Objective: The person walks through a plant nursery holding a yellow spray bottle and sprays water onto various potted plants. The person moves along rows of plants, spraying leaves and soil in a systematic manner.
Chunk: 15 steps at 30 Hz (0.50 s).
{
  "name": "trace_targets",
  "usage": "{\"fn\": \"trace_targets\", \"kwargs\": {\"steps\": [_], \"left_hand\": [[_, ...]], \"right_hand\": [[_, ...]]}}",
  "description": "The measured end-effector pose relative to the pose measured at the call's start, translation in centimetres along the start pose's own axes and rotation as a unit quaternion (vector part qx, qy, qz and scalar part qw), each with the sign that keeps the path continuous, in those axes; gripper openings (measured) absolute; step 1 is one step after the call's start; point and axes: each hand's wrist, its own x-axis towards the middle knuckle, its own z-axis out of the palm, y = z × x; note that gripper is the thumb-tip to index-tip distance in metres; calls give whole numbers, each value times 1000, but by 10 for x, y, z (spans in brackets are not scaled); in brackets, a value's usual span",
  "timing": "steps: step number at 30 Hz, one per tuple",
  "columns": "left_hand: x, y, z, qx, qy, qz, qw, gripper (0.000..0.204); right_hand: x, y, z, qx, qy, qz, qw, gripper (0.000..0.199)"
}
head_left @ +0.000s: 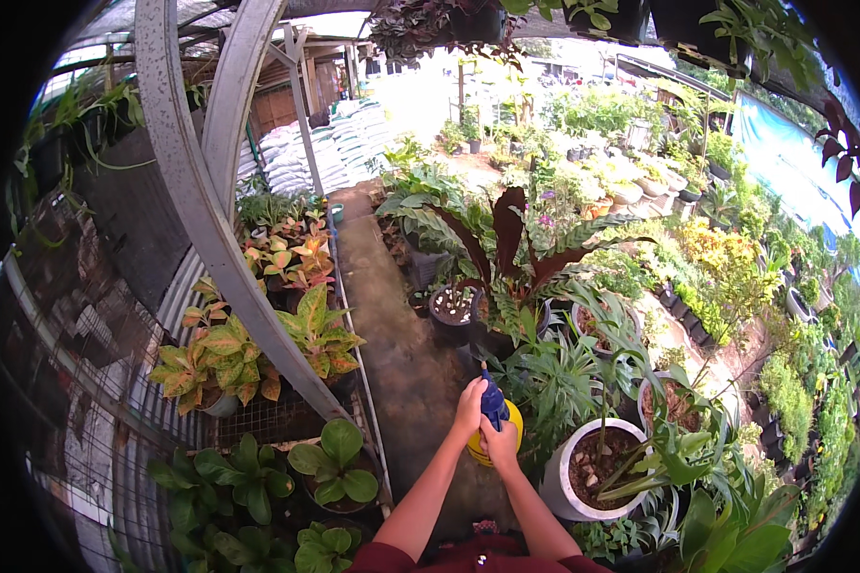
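A spray bottle with a blue trigger head [492, 399] and a yellow body [488, 447] is held out in front of me over a wet concrete path [401, 334]. My left hand [469, 405] grips the left side of the blue head. My right hand [500, 442] wraps the bottle just below the head, over the yellow body. The nozzle points away from me toward a dark pot [452, 313] and a plant with long dark red leaves [509, 241]. A white pot with dark soil [597, 468] stands just to the right of my hands.
Potted plants with yellow-green leaves [222, 355] sit on a wire-mesh bench at the left, behind a slanted grey metal beam [201, 210]. Dense potted greenery [726, 286] fills the right side. Stacked white sacks [325, 143] lie at the far end of the path.
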Motion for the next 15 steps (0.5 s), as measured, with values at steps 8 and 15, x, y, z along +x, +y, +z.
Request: {"fn": "trace_targets", "kwargs": {"steps": [8,15], "left_hand": [[3,-14,4,27,-18,-15,999,34],[-1,-4,25,29,-33,5,999,33]], "right_hand": [[-11,-7,-2,27,19,2,999,33],[-10,-8,-17,44,16,-7,999,34]]}}
